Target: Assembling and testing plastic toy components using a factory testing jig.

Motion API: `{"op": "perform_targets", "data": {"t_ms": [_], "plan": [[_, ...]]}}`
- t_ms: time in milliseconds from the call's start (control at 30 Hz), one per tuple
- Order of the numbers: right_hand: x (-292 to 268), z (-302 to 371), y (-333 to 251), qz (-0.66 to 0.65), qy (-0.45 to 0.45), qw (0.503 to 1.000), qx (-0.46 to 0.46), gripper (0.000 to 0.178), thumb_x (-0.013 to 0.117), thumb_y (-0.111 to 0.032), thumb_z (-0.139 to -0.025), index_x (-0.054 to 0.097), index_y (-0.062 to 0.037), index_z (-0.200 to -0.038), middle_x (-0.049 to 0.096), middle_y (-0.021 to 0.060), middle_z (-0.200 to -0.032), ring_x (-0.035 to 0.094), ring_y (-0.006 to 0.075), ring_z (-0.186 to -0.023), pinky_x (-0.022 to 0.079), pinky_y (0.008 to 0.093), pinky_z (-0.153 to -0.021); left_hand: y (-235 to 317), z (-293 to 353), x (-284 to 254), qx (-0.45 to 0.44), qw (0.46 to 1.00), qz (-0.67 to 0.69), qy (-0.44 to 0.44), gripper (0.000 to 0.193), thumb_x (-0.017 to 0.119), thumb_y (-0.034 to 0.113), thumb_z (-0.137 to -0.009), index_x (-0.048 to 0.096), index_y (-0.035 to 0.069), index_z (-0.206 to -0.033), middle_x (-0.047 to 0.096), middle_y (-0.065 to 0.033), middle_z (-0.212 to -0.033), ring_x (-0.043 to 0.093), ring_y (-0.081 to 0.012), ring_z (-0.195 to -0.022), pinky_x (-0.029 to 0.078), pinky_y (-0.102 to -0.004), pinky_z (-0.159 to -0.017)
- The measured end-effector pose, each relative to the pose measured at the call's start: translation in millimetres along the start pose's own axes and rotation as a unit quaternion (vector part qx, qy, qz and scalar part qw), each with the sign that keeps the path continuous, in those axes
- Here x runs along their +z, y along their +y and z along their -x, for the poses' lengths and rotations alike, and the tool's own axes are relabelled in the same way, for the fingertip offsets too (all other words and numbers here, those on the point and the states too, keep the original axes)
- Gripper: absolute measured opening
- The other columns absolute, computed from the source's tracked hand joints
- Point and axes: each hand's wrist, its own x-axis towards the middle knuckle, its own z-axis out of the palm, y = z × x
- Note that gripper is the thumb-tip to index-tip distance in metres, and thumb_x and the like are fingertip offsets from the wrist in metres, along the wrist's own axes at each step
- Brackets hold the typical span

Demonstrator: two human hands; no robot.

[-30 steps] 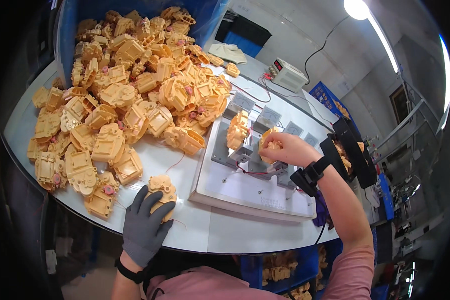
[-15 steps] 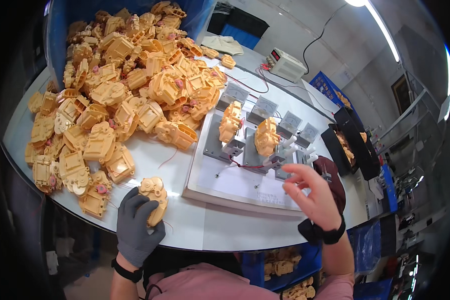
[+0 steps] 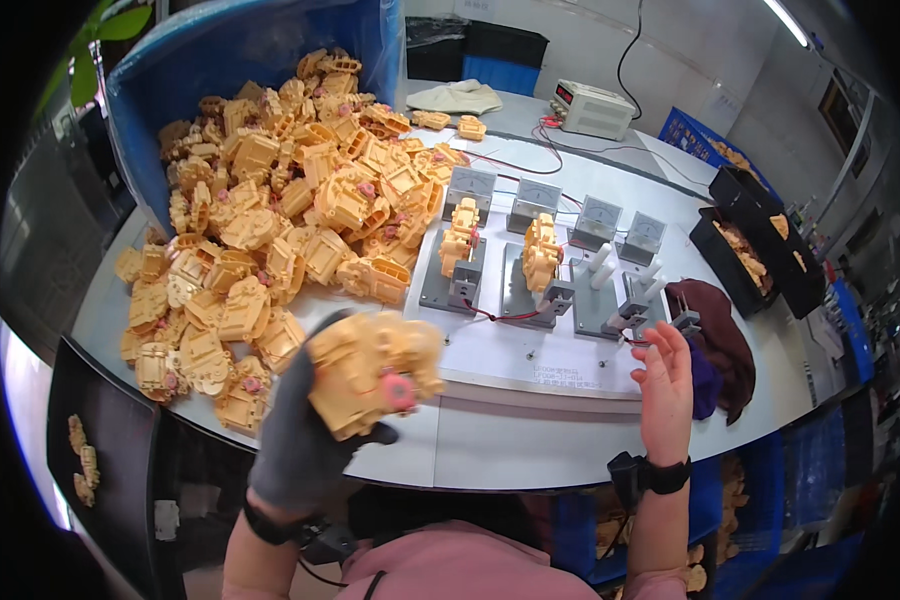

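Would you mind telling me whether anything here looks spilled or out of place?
The yellow plastic housings spread loosely from the blue bin across the white table, which looks spilled, though perhaps deliberately. A maroon cloth lies crumpled beside the right end of the meter board. No damage is evident.

Grey glove (image 3: 292, 462) on left hand (image 3: 310, 440), black wristband (image 3: 270, 524) at lower left, second wristband (image 3: 668, 476) with black box (image 3: 626, 478) at lower right, pink top (image 3: 470, 565) at bottom centre, black cable (image 3: 374, 584)
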Motion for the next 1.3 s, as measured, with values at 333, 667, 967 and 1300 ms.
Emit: {"op": "perform_targets", "data": {"t_ms": [333, 667, 967, 1300], "plan": [[12.0, -20.0, 23.9, -0.108, -0.018, 0.994, -0.011, 0.044, 0.062, -0.014, -0.102, 0.046, -0.0022, -0.141, 0.054, 0.0102, -0.130, 0.055, 0.0121, -0.107, 0.047, 0.0272, -0.094, -31.3, -76.1, 104.2, -0.122, 0.982, 0.087, -0.117, 0.056, 0.061, 0.056, -0.099, 0.052, 0.015, -0.135, 0.063, -0.0044, -0.124, 0.063, -0.0157, -0.107, 0.053, -0.0305, -0.085], [-4.3, 6.5, -5.8, -0.228, -0.135, 0.963, -0.040, 0.048, 0.059, -0.019, -0.105, 0.042, -0.0024, -0.147, 0.056, 0.0090, -0.130, 0.057, 0.0133, -0.112, 0.047, 0.0285, -0.099, -51.1, -72.9, 120.5, -0.061, 0.962, -0.149, -0.221, 0.054, 0.055, 0.041, -0.105, 0.045, 0.004, -0.144, 0.059, -0.0108, -0.132, 0.060, -0.0214, -0.121, 0.052, -0.0361, -0.100], [-14.7, 15.4, -21.2, -0.227, -0.233, 0.945, 0.035, 0.050, 0.062, -0.013, -0.102, 0.044, 0.0003, -0.146, 0.058, 0.0072, -0.132, 0.060, 0.0136, -0.119, 0.051, 0.0288, -0.098, -63.3, -60.9, 114.8, 0.229, 0.707, -0.593, -0.310, 0.048, 0.058, 0.029, -0.104, 0.047, 0.005, -0.144, 0.060, -0.0091, -0.134, 0.060, -0.0189, -0.120, 0.050, -0.0345, -0.102], [-11.8, 29.7, -35.5, 0.024, -0.220, 0.951, -0.217, 0.054, 0.068, -0.001, -0.089, 0.050, -0.0027, -0.140, 0.062, 0.0097, -0.130, 0.062, 0.0182, -0.117, 0.049, 0.0340, -0.102, -63.5, -47.6, 88.7, -0.435, 0.814, 0.198, -0.331, 0.075, 0.039, 0.063, -0.103, 0.040, 0.008, -0.152, 0.060, -0.0133, -0.136, 0.065, -0.0338, -0.113, 0.057, -0.0440, -0.085]]}}
